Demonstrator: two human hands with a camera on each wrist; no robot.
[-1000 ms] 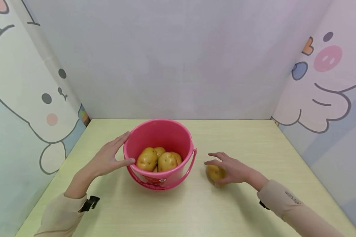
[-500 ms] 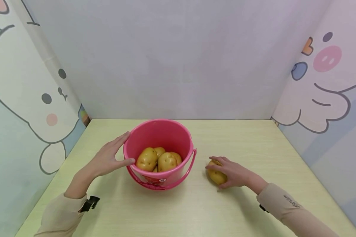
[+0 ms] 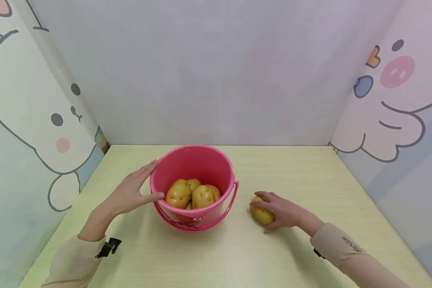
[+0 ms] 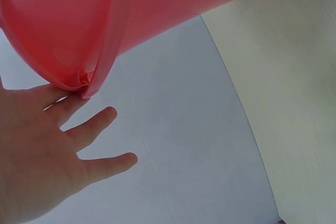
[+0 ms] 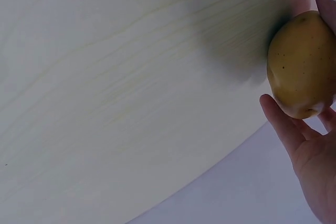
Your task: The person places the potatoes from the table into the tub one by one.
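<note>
A pink bucket (image 3: 192,162) stands on the table with several potatoes (image 3: 179,194) inside. At its left side my left hand (image 3: 131,193) touches the rim with thumb and fingertips, the fingers spread. The left wrist view shows that hand (image 4: 50,150) with fingertips at the bucket's handle joint (image 4: 86,80) and the other fingers straight in the air. To the right of the bucket, my right hand (image 3: 283,210) grips a single yellow potato (image 3: 263,216) close over the table. In the right wrist view the potato (image 5: 302,66) sits between thumb and fingers.
The pale wood-grain table (image 3: 216,260) meets a plain light backdrop (image 3: 219,80) at the rear. Cartoon-printed side panels (image 3: 25,132) rise on both sides. The bucket's pink handle (image 3: 234,200) hangs down around its front.
My right hand's fingers have settled round the potato, with the hand shifting slightly, and more of the potato shows. My left hand and the bucket have stayed put.
</note>
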